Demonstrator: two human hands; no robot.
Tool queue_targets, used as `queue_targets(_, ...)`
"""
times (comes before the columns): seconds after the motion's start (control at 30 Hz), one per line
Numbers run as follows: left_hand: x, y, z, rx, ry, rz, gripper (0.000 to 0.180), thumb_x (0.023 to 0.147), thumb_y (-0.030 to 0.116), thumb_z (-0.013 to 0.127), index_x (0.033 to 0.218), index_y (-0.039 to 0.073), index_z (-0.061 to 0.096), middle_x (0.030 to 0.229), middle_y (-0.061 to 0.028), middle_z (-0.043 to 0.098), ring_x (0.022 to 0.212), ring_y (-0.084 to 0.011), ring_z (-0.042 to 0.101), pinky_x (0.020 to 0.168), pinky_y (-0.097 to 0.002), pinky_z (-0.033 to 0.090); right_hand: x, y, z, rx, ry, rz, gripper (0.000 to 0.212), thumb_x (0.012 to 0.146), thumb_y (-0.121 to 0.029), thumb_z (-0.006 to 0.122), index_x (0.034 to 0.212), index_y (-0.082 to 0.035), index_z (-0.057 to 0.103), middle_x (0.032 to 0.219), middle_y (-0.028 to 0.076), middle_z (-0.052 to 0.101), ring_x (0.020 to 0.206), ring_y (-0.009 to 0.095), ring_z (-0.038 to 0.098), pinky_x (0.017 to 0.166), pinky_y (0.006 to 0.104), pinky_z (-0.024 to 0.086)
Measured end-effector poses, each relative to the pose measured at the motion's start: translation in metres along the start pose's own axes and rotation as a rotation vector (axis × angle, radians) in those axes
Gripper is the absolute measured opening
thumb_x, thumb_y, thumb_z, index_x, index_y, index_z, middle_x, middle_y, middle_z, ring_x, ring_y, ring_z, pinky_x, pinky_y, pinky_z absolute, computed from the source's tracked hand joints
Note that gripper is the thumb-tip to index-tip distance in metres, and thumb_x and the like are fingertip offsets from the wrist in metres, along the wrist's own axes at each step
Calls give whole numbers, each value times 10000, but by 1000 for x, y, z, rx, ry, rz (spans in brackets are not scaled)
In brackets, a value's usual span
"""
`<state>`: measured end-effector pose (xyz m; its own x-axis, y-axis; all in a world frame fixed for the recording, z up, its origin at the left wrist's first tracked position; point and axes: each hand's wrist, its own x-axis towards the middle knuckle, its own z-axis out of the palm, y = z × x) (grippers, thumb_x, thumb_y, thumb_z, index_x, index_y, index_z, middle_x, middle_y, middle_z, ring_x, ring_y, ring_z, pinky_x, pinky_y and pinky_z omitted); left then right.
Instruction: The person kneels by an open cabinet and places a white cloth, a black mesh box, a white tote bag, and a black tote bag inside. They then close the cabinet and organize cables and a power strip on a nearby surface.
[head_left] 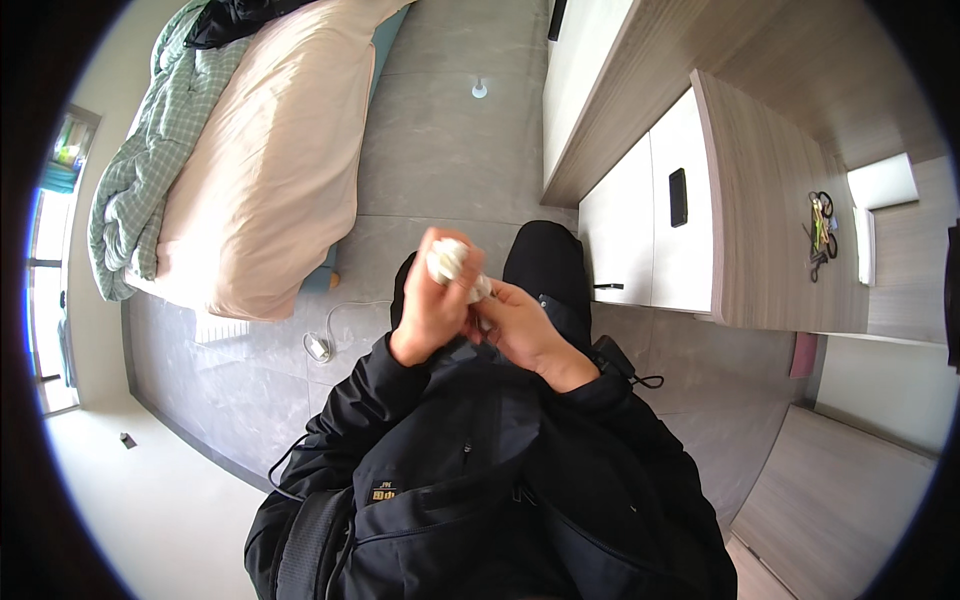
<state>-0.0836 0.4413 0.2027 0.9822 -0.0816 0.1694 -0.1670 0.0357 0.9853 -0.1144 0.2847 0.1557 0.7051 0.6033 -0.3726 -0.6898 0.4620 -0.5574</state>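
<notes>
Both my hands are together in front of my chest, above my knees. My left hand (424, 312) is wrapped round a white crumpled bundle (446, 259), whose top sticks out above the fingers. It looks soft and folded, but its kind cannot be made out. Close against it, my right hand (527, 336) pinches the lower part of the same white bundle, near the left hand's fingertips. The fingers partly hide the bundle's lower end.
On the left stands a bed (275, 170) with a green checked quilt (190, 130). A white cord with a plug (317, 347) lies on the grey floor, and a small white object (479, 89) is farther off. At right, a white-fronted cabinet (620, 235) stands beside scissors (823, 205).
</notes>
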Motion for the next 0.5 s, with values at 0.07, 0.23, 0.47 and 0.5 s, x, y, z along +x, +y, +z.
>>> queue_targets(0.07,1,-5,-2,488,-209,377,270,982,128,766,1107,25,549,947,-135,641,772,-303,629,693,-392,509,4,5,-11,123,80,-100,199,1103,-192,552,1068,-44,680,943,22,673,887,160,647,857,336,530)
queue_targets(0.23,-5,-14,7,819,-426,394,478,997,362,709,1219,-36,564,1061,-184,636,1010,-377,625,945,-458,469,5,13,-24,588,-112,-144,374,1127,-358,464,1216,-72,688,1167,36,701,1103,178,665,1030,370,523)
queue_targets(0.47,-22,-25,20,1013,-436,438,362,928,136,598,1242,-41,626,1184,-165,617,1116,-340,620,1032,-444,490,4,6,-21,546,13,-110,703,1121,-661,379,1336,-46,645,1311,93,702,1252,241,653,1120,400,498)
queue_targets(0.5,-27,-25,20,1006,-446,432,388,930,123,594,1266,-69,617,1254,-200,607,1210,-359,613,1095,-457,482,7,7,-22,500,55,-113,682,1129,-641,381,1323,-45,652,1299,88,705,1242,232,656,1114,392,501)
